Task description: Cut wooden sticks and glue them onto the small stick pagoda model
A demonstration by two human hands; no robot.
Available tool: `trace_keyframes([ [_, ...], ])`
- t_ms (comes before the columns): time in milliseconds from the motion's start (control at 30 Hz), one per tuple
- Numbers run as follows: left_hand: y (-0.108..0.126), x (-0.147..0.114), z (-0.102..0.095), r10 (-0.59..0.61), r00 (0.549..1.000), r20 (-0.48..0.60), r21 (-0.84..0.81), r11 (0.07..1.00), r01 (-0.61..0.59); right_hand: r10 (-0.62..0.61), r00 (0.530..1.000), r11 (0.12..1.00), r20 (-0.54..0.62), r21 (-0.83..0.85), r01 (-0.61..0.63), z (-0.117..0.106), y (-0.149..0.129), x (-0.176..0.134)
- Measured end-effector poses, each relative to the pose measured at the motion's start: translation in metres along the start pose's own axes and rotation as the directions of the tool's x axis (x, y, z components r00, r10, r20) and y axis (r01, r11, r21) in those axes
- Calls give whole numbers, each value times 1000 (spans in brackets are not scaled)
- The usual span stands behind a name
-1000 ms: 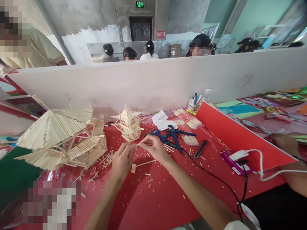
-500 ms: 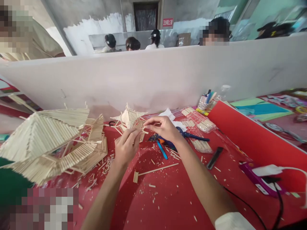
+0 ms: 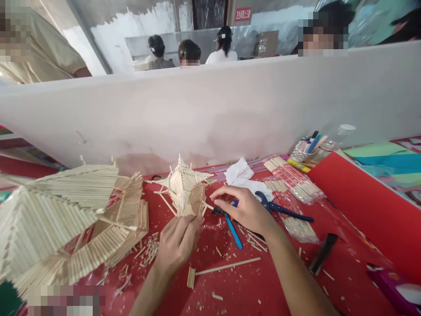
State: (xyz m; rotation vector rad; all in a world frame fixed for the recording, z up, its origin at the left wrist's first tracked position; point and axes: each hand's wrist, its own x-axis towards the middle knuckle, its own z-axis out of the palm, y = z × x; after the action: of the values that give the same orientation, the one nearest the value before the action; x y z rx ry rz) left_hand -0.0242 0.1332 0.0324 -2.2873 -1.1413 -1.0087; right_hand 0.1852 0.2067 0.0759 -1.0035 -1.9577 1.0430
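Note:
A small model roof of wooden sticks, pointed at the top with thin spars jutting out, stands on the red table. My left hand is closed at its near edge, with the fingertips partly hidden from view. To the right, my right hand is curved, thumb and forefinger slightly apart with nothing visible between them. Their tips are close to a short stick jutting from the model's right side. Under and behind my right hand lie dark-blue-handled pliers and a blue-handled tool.
A larger stick model fills the left. Bagged stick bundles, white tissue, a pen cup and a red board are at right. A dark bar, a long stick and scraps lie nearer. People are beyond the white partition.
My right fingers have come away from my left fingers, leaving a gap between the hands. More of the small model shows. The camera view has shifted, so the table objects appear lower and larger.

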Motion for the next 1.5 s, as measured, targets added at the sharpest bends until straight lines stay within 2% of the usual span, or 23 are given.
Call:
trace_keyframes([
  [200, 6, -4, 1, -79, 993, 89, -16, 997, 81, 89, 996, 992, 7, -94, -88, 9, 6, 3],
  [367, 9, -11, 2, -133, 978, 162, -37, 989, 141, 85, 994, 992, 64, -94, -79, 17, 7, 2],
  [667, 3, -6, 7, -114, 982, 151, 61, 993, 106, 6, 998, 985, 57, -174, 4, 20, 6, 0],
  [833, 4, -5, 9, -181, 977, 110, 124, 978, 167, 4, 999, 975, 35, -220, 4, 19, 10, 2],
  [933, 8, -2, 8, -195, 974, 111, 135, 974, 180, 1, 999, 984, 37, -179, 6, 23, 12, 2],
  [1067, 12, 1, 6, -148, 982, 119, 141, 981, 131, 14, 999, 996, 51, -89, -10, 30, 17, 3],
  [1300, 13, -1, 11, -145, 972, 187, 201, 974, 107, 63, 994, 998, 91, -31, -60, 36, 23, 5],
  [1500, 14, 0, 14, -150, 969, 194, 249, 963, 99, 85, 993, 990, 84, 107, -94, 43, 39, 10],
])
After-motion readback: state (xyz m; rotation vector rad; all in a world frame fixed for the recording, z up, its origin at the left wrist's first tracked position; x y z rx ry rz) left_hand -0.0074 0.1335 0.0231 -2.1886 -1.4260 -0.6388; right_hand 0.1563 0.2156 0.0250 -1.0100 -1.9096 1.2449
